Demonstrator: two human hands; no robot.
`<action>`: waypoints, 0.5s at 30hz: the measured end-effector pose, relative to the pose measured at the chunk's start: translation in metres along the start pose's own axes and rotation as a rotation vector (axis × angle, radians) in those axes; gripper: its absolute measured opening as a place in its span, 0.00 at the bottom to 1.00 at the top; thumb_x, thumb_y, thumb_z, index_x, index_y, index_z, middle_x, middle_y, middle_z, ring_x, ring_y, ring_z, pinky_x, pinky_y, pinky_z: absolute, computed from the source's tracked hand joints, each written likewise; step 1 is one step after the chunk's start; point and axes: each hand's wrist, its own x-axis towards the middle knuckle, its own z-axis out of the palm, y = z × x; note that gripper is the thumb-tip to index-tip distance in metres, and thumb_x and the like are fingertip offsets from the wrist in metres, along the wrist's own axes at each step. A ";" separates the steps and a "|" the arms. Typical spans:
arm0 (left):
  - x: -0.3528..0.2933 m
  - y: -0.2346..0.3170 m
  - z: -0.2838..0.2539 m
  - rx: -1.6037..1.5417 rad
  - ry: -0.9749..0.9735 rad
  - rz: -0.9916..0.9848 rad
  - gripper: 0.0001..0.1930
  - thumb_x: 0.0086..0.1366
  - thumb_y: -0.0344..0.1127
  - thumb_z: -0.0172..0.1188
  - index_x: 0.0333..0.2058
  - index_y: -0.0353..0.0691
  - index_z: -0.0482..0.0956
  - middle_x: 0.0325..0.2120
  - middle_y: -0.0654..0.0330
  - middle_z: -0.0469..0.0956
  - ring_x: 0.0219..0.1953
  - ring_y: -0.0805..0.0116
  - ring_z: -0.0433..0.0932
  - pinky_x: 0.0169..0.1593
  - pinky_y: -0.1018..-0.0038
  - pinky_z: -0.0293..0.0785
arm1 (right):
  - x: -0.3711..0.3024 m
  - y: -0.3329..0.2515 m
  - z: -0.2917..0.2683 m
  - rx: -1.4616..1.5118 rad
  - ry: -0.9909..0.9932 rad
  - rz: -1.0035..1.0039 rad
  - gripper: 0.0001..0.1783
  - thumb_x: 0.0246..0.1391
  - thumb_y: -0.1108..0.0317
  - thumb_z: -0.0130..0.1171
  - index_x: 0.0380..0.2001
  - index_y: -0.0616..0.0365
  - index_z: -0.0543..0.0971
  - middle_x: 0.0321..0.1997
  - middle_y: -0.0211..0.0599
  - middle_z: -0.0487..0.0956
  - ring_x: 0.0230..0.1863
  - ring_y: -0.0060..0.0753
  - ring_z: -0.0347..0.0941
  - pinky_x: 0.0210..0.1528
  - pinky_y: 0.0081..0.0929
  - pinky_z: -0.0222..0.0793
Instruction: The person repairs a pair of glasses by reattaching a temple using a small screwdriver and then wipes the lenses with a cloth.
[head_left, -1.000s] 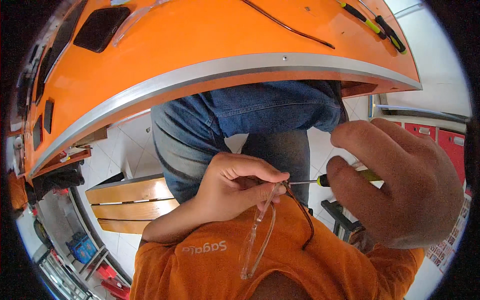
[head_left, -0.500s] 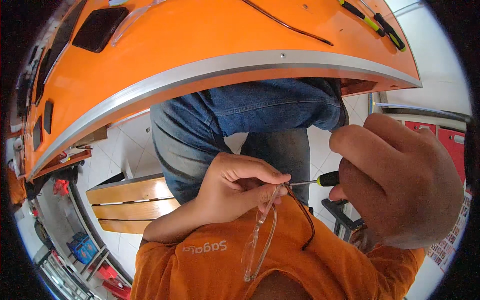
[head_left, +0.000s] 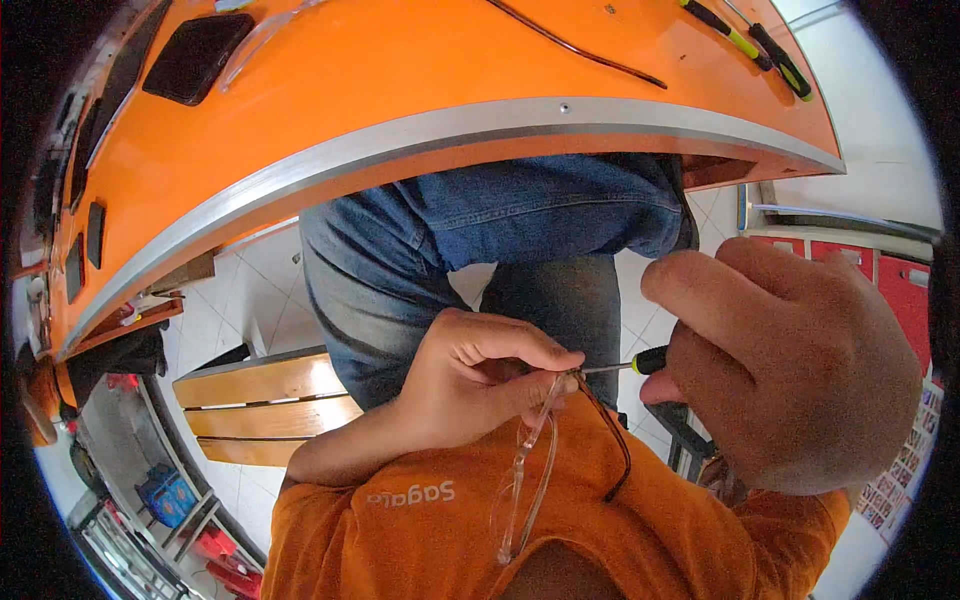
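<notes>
My left hand (head_left: 490,375) pinches a clear eyeglasses frame (head_left: 520,475) at its hinge corner, between thumb and fingertips. The frame hangs down in front of my orange shirt. From the same corner a brown temple arm (head_left: 612,435) slants down to the right. My right hand (head_left: 790,370) is closed round the black and yellow-green handle of a small screwdriver (head_left: 650,360). Its thin metal shaft points left, and the tip meets the hinge at my left fingertips. The screw itself is too small to make out.
On the orange table (head_left: 400,80) with a metal edge lie a loose brown temple arm (head_left: 580,45), two more screwdrivers (head_left: 780,62) and a dark flat pad (head_left: 198,58). A slatted wooden bench (head_left: 265,405) stands at the left. Red drawers (head_left: 905,300) are at the right.
My right hand has shifted slightly left and down, its fingers turned a little on the screwdriver handle. The hanging glasses frame has swung slightly. At the far left, a dark and orange shape has moved.
</notes>
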 end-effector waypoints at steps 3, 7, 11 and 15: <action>0.000 -0.005 -0.001 0.002 -0.026 0.077 0.08 0.61 0.18 0.61 0.39 0.31 0.83 0.31 0.53 0.83 0.25 0.76 0.81 0.25 0.82 0.79 | 0.005 0.001 -0.003 0.013 0.026 -0.014 0.14 0.31 0.66 0.67 0.19 0.64 0.74 0.37 0.48 0.77 0.25 0.31 0.75 0.18 0.28 0.71; 0.001 -0.004 0.000 0.002 -0.026 0.109 0.08 0.61 0.18 0.61 0.39 0.31 0.83 0.32 0.53 0.83 0.24 0.76 0.81 0.25 0.82 0.79 | 0.010 0.001 -0.006 -0.054 0.038 -0.075 0.14 0.31 0.67 0.67 0.19 0.64 0.74 0.37 0.49 0.77 0.23 0.32 0.76 0.16 0.28 0.71; -0.001 -0.008 0.000 0.005 -0.008 0.097 0.08 0.61 0.17 0.61 0.39 0.32 0.83 0.32 0.53 0.83 0.24 0.76 0.81 0.25 0.82 0.78 | 0.005 0.003 0.002 0.030 0.035 -0.083 0.15 0.29 0.67 0.68 0.19 0.64 0.74 0.37 0.48 0.78 0.23 0.31 0.76 0.15 0.27 0.71; -0.001 -0.010 0.002 -0.020 -0.013 0.059 0.08 0.61 0.17 0.61 0.38 0.32 0.83 0.30 0.54 0.83 0.24 0.76 0.81 0.24 0.82 0.78 | 0.004 0.003 0.003 0.055 -0.010 -0.078 0.17 0.28 0.65 0.69 0.19 0.64 0.74 0.37 0.46 0.78 0.23 0.30 0.76 0.15 0.28 0.71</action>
